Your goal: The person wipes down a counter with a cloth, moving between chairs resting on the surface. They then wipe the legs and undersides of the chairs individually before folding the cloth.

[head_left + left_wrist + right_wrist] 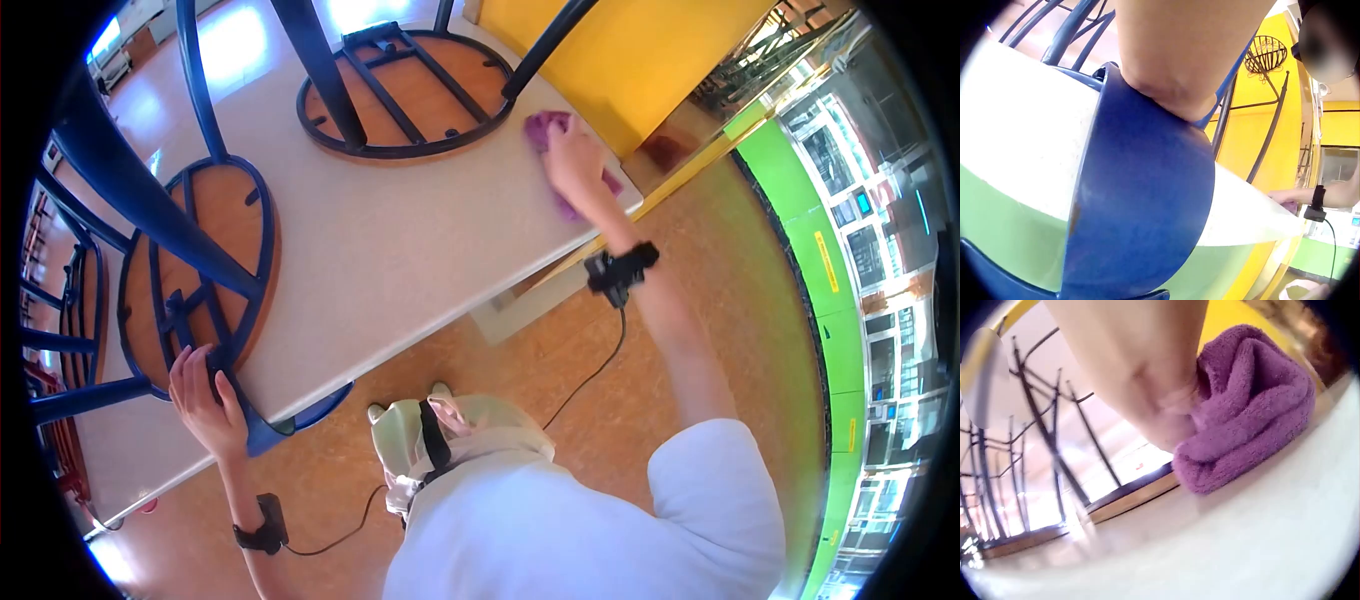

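My right hand (575,160) grips a bunched purple cloth (1254,406) on the pale tabletop (420,240), near its far right corner. Folds of the towelling stick out past the fingers, and the fingertips are hidden in the right wrist view. My left hand (208,405) rests on an upturned blue chair (262,225) at the table's near left edge, its fingers extended and thumb apart. In the left wrist view, the chair's curved blue backrest (1141,206) hangs over the table edge below the hand, whose fingers are out of sight behind it.
Another upturned chair with a round wooden seat (410,95) lies at the table's back, legs upward. More chairs (82,300) stand at far left. A yellow panel (620,60) borders the table's far right end. Wrist cameras (620,270) trail cables over the brown floor (700,240).
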Available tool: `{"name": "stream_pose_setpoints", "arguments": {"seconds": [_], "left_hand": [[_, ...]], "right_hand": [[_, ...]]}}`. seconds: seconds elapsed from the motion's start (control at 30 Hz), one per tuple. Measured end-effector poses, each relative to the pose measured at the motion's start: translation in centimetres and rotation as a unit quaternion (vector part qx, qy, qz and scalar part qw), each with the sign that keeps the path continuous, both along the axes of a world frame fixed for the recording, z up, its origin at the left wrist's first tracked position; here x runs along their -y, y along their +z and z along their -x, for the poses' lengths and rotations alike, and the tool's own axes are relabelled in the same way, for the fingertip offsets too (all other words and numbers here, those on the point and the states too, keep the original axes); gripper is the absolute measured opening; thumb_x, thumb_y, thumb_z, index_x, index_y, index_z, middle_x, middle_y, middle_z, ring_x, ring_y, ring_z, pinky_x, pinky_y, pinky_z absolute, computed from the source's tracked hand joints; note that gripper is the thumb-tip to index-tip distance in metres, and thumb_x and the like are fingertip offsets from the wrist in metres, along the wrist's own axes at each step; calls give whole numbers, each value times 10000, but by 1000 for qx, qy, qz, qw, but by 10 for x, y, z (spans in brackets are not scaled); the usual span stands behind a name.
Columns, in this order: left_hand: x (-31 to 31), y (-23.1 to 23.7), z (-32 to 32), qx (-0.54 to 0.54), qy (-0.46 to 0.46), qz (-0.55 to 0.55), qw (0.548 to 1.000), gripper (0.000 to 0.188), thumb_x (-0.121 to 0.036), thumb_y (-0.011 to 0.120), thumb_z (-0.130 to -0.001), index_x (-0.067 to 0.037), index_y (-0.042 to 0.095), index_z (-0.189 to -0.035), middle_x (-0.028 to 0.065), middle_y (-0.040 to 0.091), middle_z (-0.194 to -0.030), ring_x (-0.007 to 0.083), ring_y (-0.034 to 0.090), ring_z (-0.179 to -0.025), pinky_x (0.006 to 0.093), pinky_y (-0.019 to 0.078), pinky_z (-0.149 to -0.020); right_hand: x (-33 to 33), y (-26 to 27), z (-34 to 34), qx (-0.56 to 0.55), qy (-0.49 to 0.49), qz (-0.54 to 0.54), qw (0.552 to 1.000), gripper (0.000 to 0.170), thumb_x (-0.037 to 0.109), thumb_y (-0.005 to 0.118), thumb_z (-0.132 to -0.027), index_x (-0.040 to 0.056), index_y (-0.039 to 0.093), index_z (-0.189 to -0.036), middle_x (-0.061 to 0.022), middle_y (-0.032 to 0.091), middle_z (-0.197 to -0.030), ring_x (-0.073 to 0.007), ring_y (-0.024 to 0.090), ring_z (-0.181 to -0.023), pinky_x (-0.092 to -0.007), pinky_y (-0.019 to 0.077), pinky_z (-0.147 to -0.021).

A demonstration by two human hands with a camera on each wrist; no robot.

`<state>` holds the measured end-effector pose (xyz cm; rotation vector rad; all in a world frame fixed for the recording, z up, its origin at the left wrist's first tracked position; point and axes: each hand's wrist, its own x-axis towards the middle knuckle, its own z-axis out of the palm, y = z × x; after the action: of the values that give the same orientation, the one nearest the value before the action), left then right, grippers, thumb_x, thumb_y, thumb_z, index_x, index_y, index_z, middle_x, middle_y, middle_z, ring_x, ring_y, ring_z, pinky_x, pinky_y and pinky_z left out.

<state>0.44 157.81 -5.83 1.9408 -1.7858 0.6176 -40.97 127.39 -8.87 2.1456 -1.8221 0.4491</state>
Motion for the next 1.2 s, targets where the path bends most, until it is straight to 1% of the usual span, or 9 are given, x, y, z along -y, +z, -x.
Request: {"name": "stream_pose_setpoints", "arguments": {"seconds": [0.1, 0.2, 0.3, 0.53, 0.77, 0.87, 1.0, 1.1, 1.2], "left_hand": [[1, 0, 0, 5, -5, 14, 1000, 323, -249, 414, -892, -2, 584, -1014, 117, 600, -1024, 325, 505, -1070, 417, 367, -915], [1, -1, -1, 8, -5, 13, 1000, 329, -259, 406, -899, -7, 586, -1013, 114, 601, -1026, 324, 504, -1074, 418, 366, -916], [0, -2, -2, 1, -16, 10, 1000, 336, -264, 392, -908, -13, 584, -1021, 111, 601, -1031, 320, 503, -1080, 419, 363, -917], [-3, -4, -9, 8, -34, 9, 999, 342, -255, 374, -915, -9, 573, -1042, 111, 599, -1047, 315, 500, -1095, 415, 363, -916], [-2, -5, -5, 6, -20, 20, 1000, 344, -253, 378, -909, -5, 579, -1036, 111, 603, -1046, 312, 502, -1095, 409, 366, -909], [-2, -4, -4, 8, -17, 23, 1000, 348, -264, 382, -908, -8, 585, -1027, 108, 607, -1038, 309, 505, -1092, 406, 370, -901], [0, -5, -3, 11, -12, 26, 1000, 353, -283, 390, -906, -16, 589, -1022, 104, 609, -1036, 308, 506, -1092, 405, 370, -899], [-2, -6, -6, 18, -18, 23, 999, 347, -276, 384, -909, -23, 586, -1030, 98, 606, -1043, 308, 502, -1095, 407, 366, -901], [-3, -2, -9, 0, -35, 5, 999, 337, -261, 375, -910, -28, 582, -1040, 96, 600, -1050, 311, 498, -1093, 411, 364, -902]], "right_hand": [[-66, 7, -67, 168, 105, -59, 978, 239, 140, 447, -853, -14, 505, -1027, -213, 530, -1015, -368, 592, -803, -470, 489, -661], [-149, 18, -152, 25, 269, -77, 960, 195, 109, 499, -814, 48, 547, -993, -145, 504, -1044, -282, 572, -875, -384, 493, -616], [-189, 11, -223, 71, 453, 12, 889, 200, 131, 563, -754, 44, 577, -933, -116, 515, -1006, -253, 566, -856, -333, 487, -574], [-174, 37, -147, 144, 352, -164, 910, 270, 86, 564, -745, 87, 584, -1014, -130, 549, -1086, -288, 597, -914, -390, 501, -733], [-63, 30, 20, 226, -40, 40, 973, 349, 176, 534, -806, 119, 555, -1150, -126, 563, -1128, -303, 585, -953, -392, 477, -795], [-20, -1, 42, 121, -31, 56, 991, 263, 202, 559, -801, 118, 591, -1048, -145, 611, -971, -322, 614, -841, -419, 492, -735], [-80, 23, -50, 175, 219, -18, 960, 184, 212, 568, -791, 118, 600, -946, -123, 632, -792, -317, 619, -766, -439, 487, -637], [-149, 26, -138, 100, 395, -98, 908, 221, 185, 617, -739, 146, 606, -956, -72, 621, -949, -274, 623, -753, -394, 506, -626], [-190, 14, -176, 191, 562, -8, 805, 285, 176, 646, -706, 162, 606, -988, -38, 592, -1058, -255, 619, -794, -375, 506, -621]]}}
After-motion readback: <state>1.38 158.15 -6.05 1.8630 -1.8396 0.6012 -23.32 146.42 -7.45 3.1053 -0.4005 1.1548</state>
